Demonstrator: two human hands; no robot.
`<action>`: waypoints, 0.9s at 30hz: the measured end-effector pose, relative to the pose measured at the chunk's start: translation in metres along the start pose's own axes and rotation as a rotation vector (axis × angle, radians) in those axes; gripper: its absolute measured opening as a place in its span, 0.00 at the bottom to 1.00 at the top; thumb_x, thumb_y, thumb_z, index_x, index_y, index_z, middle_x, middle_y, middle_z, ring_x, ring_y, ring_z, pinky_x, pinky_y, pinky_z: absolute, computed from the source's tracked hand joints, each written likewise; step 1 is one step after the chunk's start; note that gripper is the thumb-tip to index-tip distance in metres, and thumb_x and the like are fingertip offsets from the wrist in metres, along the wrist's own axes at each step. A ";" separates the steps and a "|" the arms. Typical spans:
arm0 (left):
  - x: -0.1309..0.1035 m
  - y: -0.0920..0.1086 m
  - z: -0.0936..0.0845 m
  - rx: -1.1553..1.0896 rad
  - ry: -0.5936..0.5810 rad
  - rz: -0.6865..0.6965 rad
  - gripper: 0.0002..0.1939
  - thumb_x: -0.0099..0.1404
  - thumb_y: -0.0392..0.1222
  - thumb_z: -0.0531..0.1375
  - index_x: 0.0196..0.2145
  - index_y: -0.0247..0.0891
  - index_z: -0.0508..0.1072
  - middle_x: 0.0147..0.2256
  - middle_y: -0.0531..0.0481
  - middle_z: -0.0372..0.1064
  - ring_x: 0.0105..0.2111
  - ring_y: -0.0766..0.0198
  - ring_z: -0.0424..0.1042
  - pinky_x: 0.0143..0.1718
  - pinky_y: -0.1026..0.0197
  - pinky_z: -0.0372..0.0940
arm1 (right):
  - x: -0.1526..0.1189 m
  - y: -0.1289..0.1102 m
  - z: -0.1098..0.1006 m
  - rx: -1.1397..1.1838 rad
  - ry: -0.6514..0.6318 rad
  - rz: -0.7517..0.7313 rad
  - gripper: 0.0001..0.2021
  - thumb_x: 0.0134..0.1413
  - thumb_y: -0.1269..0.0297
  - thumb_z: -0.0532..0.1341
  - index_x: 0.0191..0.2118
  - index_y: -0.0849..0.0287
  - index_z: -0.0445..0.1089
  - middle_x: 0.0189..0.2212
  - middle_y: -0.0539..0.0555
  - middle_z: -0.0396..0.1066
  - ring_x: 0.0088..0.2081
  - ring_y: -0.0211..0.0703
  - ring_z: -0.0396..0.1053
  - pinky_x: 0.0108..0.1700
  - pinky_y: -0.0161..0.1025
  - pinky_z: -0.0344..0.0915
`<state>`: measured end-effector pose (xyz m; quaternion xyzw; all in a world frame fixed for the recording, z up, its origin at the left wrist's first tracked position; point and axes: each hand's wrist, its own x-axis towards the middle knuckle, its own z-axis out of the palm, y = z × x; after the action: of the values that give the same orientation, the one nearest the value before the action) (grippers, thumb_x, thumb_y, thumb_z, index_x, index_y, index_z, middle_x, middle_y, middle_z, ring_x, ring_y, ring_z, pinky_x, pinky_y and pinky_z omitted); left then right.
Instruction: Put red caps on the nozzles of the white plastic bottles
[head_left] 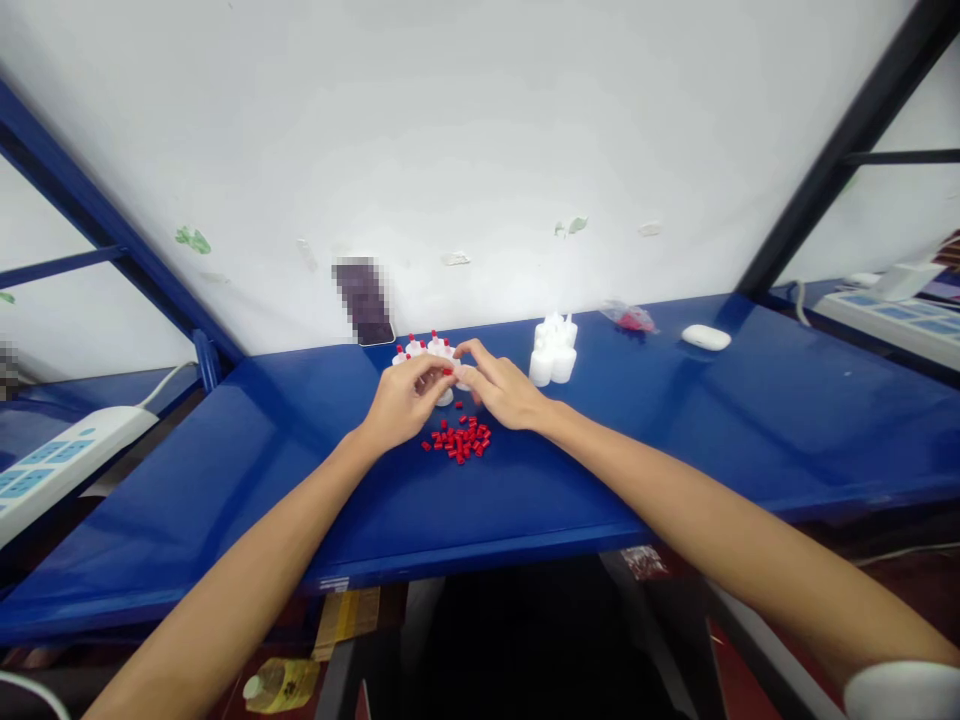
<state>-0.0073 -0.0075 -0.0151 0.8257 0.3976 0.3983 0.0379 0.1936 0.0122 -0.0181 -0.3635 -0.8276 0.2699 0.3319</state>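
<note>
My left hand (405, 400) is closed, thumb and fingertips pinching a small red cap (448, 372). Just below these fingertips shows the lower part of a white squeeze bottle (445, 397). My right hand (504, 388) curls in from the other side, its thumb and fingers closed at the same bottle; the fingers partly hide their grip. Behind my left hand stand several white bottles with red caps (433, 337) on their nozzles, partly covered by my hands. A loose pile of red caps (461, 440) lies on the blue table (360, 510) in front of my hands.
Right of my hands, several uncapped white bottles (553, 352) stand grouped. Farther right are a clear bag with red contents (631, 318) and a white case (706, 338). A phone (365, 300) leans on the wall. Power strips (56, 460) flank the table.
</note>
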 end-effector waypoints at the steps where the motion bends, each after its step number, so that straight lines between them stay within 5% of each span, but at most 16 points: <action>1: 0.000 -0.003 -0.003 0.048 0.007 -0.011 0.12 0.71 0.46 0.57 0.42 0.36 0.75 0.29 0.51 0.73 0.25 0.68 0.67 0.30 0.65 0.62 | 0.001 0.002 0.000 -0.047 0.013 0.028 0.17 0.67 0.51 0.48 0.52 0.55 0.62 0.21 0.46 0.66 0.26 0.44 0.66 0.34 0.38 0.55; 6: 0.000 -0.014 -0.013 0.326 -0.087 -0.055 0.16 0.73 0.46 0.52 0.49 0.37 0.75 0.25 0.52 0.73 0.23 0.65 0.69 0.29 0.65 0.58 | 0.003 0.008 0.001 -0.302 -0.058 0.009 0.07 0.58 0.62 0.58 0.40 0.55 0.72 0.26 0.50 0.71 0.28 0.42 0.66 0.32 0.37 0.51; 12: -0.001 -0.019 -0.007 0.498 -0.196 -0.106 0.17 0.74 0.46 0.52 0.52 0.40 0.76 0.27 0.48 0.77 0.27 0.58 0.74 0.29 0.63 0.58 | 0.005 0.011 0.003 -0.380 -0.165 -0.048 0.09 0.58 0.58 0.61 0.39 0.53 0.77 0.30 0.52 0.75 0.30 0.44 0.68 0.33 0.38 0.51; 19: -0.002 -0.013 -0.007 0.393 -0.165 -0.052 0.16 0.72 0.45 0.55 0.53 0.39 0.74 0.25 0.53 0.74 0.24 0.64 0.70 0.29 0.64 0.57 | 0.007 0.013 0.003 -0.373 -0.162 -0.067 0.08 0.60 0.61 0.61 0.40 0.53 0.78 0.30 0.53 0.74 0.30 0.43 0.68 0.33 0.38 0.51; 23: -0.003 -0.006 -0.006 0.301 -0.152 0.129 0.14 0.70 0.41 0.57 0.51 0.38 0.75 0.27 0.53 0.72 0.26 0.65 0.70 0.31 0.64 0.59 | 0.008 0.012 0.006 -0.012 -0.036 -0.009 0.09 0.60 0.62 0.59 0.39 0.59 0.75 0.22 0.48 0.67 0.24 0.37 0.62 0.31 0.36 0.53; 27: -0.003 -0.005 -0.004 0.273 -0.091 0.207 0.12 0.71 0.41 0.57 0.49 0.37 0.74 0.37 0.47 0.73 0.32 0.64 0.70 0.35 0.63 0.63 | 0.011 0.011 0.010 0.546 -0.120 0.154 0.09 0.61 0.60 0.57 0.37 0.60 0.69 0.14 0.42 0.59 0.16 0.34 0.56 0.22 0.33 0.54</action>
<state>-0.0144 -0.0067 -0.0164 0.8770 0.3585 0.3046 -0.0980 0.1850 0.0253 -0.0287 -0.3058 -0.7125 0.5280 0.3464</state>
